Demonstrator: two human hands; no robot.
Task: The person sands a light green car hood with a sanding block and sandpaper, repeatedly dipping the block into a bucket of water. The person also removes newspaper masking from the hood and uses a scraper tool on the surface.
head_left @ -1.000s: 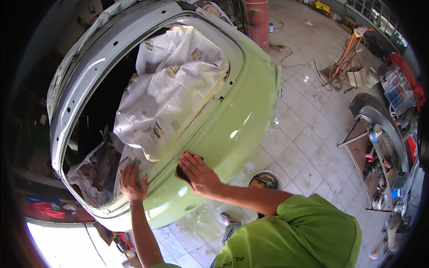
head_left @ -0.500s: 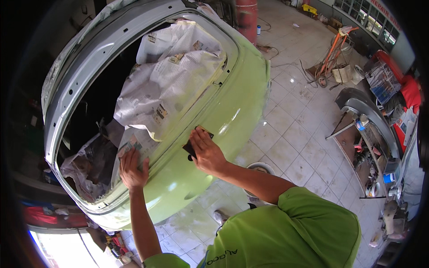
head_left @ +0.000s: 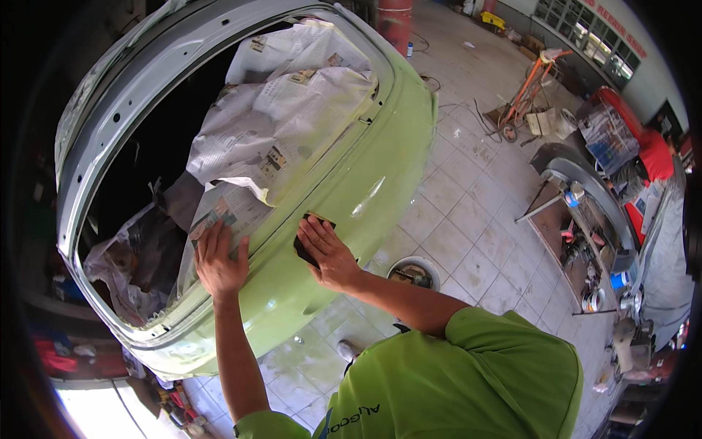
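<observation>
My right hand (head_left: 326, 252) presses a dark sanding pad (head_left: 306, 245) flat against the wet, light green rear panel of a car body (head_left: 365, 183). My left hand (head_left: 218, 257) lies flat with fingers spread on the masking newspaper (head_left: 285, 124) at the edge of the rear opening. The newspaper covers the inside of that opening. A pale grey primed frame (head_left: 139, 80) runs around it.
A round bucket (head_left: 413, 273) stands on the wet tiled floor (head_left: 468, 219) just right of my right arm. A shelf rack with tins and bottles (head_left: 592, 241) and a grey car panel (head_left: 578, 172) are at the right. An orange hand trolley (head_left: 530, 91) stands farther back.
My right hand has slid the pad up and to the right along the green panel. My left hand has stayed flat on the newspaper edge.
</observation>
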